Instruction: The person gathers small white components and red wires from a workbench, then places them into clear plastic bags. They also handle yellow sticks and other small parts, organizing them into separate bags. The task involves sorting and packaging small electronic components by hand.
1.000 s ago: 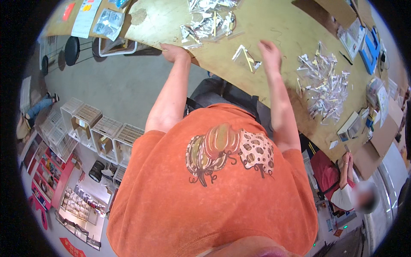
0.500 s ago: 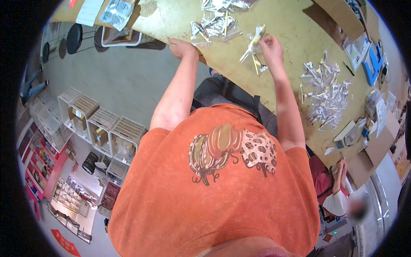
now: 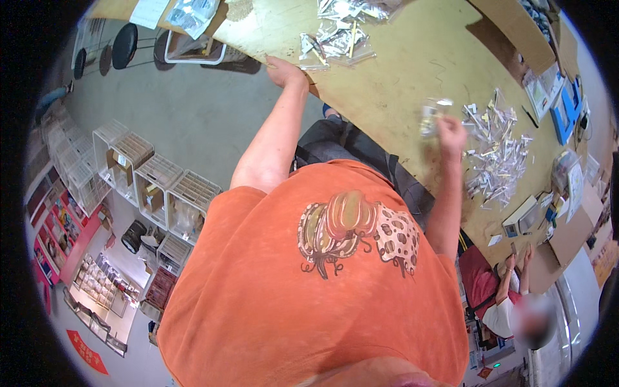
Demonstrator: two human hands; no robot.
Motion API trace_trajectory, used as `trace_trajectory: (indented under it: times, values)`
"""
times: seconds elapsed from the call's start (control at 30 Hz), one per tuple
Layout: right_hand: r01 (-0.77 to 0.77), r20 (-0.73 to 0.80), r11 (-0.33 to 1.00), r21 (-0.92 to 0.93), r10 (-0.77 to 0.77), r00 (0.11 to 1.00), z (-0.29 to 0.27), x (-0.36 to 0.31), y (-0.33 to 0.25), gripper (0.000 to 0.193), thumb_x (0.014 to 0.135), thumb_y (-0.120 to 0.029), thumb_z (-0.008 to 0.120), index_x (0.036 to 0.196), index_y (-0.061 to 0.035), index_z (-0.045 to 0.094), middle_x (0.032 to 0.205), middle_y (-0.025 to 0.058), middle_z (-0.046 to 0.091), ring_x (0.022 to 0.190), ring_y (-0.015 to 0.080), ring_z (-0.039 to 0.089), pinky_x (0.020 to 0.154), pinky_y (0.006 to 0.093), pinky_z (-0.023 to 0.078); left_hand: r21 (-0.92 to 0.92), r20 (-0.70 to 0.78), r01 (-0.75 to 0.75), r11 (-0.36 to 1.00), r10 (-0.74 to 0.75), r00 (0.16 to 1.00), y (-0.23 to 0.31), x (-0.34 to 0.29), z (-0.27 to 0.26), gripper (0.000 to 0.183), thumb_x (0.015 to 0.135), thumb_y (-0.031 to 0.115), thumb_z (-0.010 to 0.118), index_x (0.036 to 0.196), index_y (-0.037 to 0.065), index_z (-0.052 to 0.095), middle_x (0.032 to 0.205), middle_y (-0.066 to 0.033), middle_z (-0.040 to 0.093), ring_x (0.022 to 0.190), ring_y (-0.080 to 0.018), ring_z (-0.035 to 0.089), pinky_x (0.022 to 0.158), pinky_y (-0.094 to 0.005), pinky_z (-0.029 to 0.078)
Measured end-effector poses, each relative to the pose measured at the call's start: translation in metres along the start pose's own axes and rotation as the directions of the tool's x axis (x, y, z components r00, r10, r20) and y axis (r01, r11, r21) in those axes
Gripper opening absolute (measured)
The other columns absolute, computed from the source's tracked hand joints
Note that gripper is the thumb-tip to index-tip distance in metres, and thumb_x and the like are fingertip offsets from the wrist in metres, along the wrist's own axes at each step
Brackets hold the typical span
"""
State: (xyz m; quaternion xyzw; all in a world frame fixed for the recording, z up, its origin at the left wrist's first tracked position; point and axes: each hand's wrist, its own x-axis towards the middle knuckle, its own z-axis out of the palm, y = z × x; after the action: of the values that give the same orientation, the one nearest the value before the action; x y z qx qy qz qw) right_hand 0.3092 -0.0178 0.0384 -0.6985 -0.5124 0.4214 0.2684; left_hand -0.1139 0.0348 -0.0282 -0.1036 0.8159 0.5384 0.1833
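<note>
My right hand point(image 3: 451, 134) is raised over the wooden worktable point(image 3: 400, 77) and holds a small clear plastic packet point(image 3: 431, 115) by its lower end. Just to its right lies a spread pile of similar small packets point(image 3: 496, 151). My left hand point(image 3: 284, 69) rests on the table's near edge, fingers bent, next to another heap of clear bags point(image 3: 335, 40). I cannot see anything held in the left hand. My orange shirt fills the lower middle of the view.
White wire crates point(image 3: 151, 184) stand on the grey floor at left, with black stools point(image 3: 124, 45) farther back. A white tray point(image 3: 193, 50) sits under the table edge. Cardboard boxes point(image 3: 516, 26) and a blue object point(image 3: 567, 113) lie at the table's right. Another person in red point(image 3: 496, 290) sits at lower right.
My right hand has carried the packet from the middle of the table to the right, up beside the spread pile. My left hand has stayed on the table edge.
</note>
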Motion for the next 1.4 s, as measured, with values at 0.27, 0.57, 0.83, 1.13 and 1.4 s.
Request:
trace_trajectory:
  times: [0.27,0.57,0.83,1.13,1.4]
  values:
    - [-0.132,-0.377,0.928,-0.349,-0.01,0.926,-0.034,0.028,-0.047,0.051,0.086,-0.031,0.071,0.121,0.0045,0.058,0.112,0.0193,0.065,0.099,0.0275,0.065,0.085,0.0372,0.051,0.055,-0.054,0.039,0.998,-0.036,0.998,0.014,-0.016,0.0,0.06,0.1,0.045,0.042,0.113,-0.011,0.06,0.11,-0.0301,0.066,0.098,-0.0421,0.065,0.084,-0.0462,0.051]
    - [0.232,0.106,0.814,-0.533,-0.208,0.972,0.21,0.098,-0.145,0.055,0.078,-0.044,0.075,0.113,-0.0033,0.064,0.114,0.0169,0.066,0.102,0.0315,0.063,0.087,0.0426,0.051,0.185,-0.062,-0.015,0.983,0.027,0.998,0.012,-0.009,0.0,0.058,0.1,0.044,0.04,0.108,-0.009,0.062,0.104,-0.0304,0.067,0.095,-0.0449,0.064,0.082,-0.049,0.05]
    - [-0.429,0.461,0.823,0.372,0.237,0.855,0.157,0.099,-0.12,0.024,0.089,-0.014,0.069,0.108,-0.0024,0.061,0.091,0.0051,0.068,0.078,0.0123,0.062,0.068,0.0261,0.05,0.168,-0.112,-0.006,0.986,0.025,0.993,0.015,-0.017,0.0,0.058,0.1,0.045,0.04,0.107,-0.009,0.061,0.101,-0.0304,0.066,0.093,-0.0461,0.064,0.081,-0.0501,0.049]
    - [-0.458,0.448,0.552,0.697,0.163,0.879,0.093,0.061,-0.084,0.025,0.094,-0.009,0.061,0.118,-0.001,0.056,0.1,0.0084,0.069,0.087,0.0159,0.064,0.075,0.0295,0.048,0.165,-0.051,-0.037,0.986,0.046,0.998,-0.002,-0.002,0.004,0.057,0.102,0.041,0.04,0.112,-0.011,0.059,0.105,-0.0311,0.066,0.094,-0.0444,0.065,0.079,-0.0468,0.051]
    - [-0.277,0.157,0.515,0.811,0.265,0.952,0.0,0.036,-0.006,0.038,0.092,-0.016,0.067,0.125,-0.0003,0.055,0.116,0.0081,0.061,0.105,0.0211,0.059,0.079,0.0363,0.05,-0.003,0.01,-0.04,0.999,0.04,0.999,-0.007,0.007,0.005,0.056,0.102,0.04,0.042,0.108,-0.012,0.061,0.102,-0.0284,0.068,0.089,-0.0398,0.067,0.077,-0.0445,0.052]
